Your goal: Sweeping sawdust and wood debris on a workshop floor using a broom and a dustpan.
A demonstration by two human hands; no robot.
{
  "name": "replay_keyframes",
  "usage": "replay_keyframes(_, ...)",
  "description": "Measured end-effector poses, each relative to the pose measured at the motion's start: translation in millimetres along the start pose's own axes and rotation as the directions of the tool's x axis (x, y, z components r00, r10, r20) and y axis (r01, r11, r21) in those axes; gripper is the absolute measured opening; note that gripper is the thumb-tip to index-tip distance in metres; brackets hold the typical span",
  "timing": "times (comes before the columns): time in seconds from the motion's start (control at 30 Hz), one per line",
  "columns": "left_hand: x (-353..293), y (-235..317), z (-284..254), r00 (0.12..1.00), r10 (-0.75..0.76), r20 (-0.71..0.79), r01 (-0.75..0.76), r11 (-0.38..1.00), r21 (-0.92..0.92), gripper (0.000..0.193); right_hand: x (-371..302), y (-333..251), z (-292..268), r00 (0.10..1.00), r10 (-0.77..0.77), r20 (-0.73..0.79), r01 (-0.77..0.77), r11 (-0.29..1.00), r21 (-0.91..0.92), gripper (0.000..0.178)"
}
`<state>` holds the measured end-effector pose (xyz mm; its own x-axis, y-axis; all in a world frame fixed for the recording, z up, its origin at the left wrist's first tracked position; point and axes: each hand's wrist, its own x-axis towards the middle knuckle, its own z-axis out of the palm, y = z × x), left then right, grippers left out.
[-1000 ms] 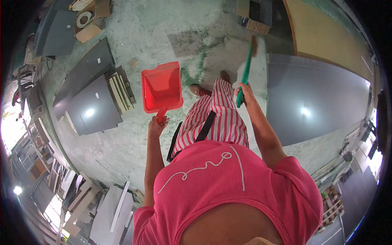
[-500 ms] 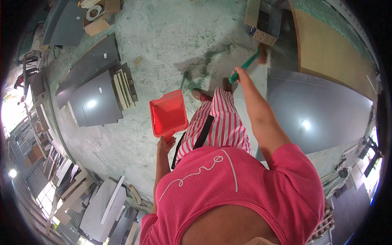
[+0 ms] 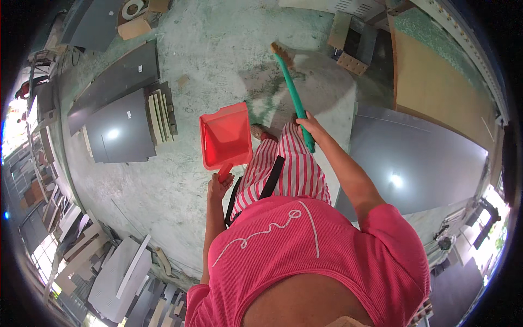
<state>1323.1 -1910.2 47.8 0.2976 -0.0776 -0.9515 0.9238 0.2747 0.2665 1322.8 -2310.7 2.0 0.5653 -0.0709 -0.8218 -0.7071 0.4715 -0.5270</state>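
A red dustpan (image 3: 226, 133) is held by its short handle in my left hand (image 3: 219, 187), with its wide mouth facing away from me. My fingers are wrapped round that handle. In my right hand (image 3: 311, 126) is a hand brush (image 3: 294, 92) with a long green handle, gripped near its rear end. The brush slants away and to the left, its brown bristles (image 3: 282, 54) at the far end, over the floor ahead. Whether the bristles touch the floor I cannot tell. My feet stand between and just beyond the two tools.
Dark flat panels (image 3: 117, 128) and a stack of narrow strips (image 3: 160, 117) lie on the left. A large grey panel (image 3: 414, 158) lies on the right, with a tan board (image 3: 436, 71) beyond it. An open carton (image 3: 354, 43) sits far right, and a box with a tape roll (image 3: 133, 10) far left.
The brush has swung from the far right to straight ahead, and my right hand has come slightly left and nearer. The dustpan has shifted a little; both tools stay in hand.
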Motion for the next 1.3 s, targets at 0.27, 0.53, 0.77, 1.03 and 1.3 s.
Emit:
replay_keyframes(0.27, -16, -9, -28, 0.996, 0.090, -0.019, -0.089, 0.996, 0.026, 0.043, 50, -5, -30, 0.915, -0.150, -0.374, 0.080, 0.977, -0.196, 0.032)
replay_keyframes(0.53, -35, -40, -84, 0.986, 0.047, -0.162, -0.057, 0.997, -0.056, 0.042, 142, -63, -48, 0.975, 0.083, -0.208, -0.064, 0.993, 0.098, 0.029)
replay_keyframes(0.77, -41, -53, -89, 0.972, -0.015, -0.235, -0.023, 0.987, -0.158, 0.039, 111, -17, 23, 0.982, 0.037, -0.183, -0.098, 0.936, -0.337, 0.046)
replay_keyframes(1.03, -13, -57, -97, 0.991, 0.070, -0.111, -0.094, 0.968, -0.233, 0.047, 12, -3, 27, 0.945, 0.224, 0.239, -0.168, 0.957, -0.235, 0.041)
replay_keyframes(1.3, 20, -69, -102, 0.990, 0.141, -0.027, -0.142, 0.939, -0.314, 0.047, -64, -30, -8, 0.964, 0.265, 0.024, -0.265, 0.964, -0.007, 0.023)
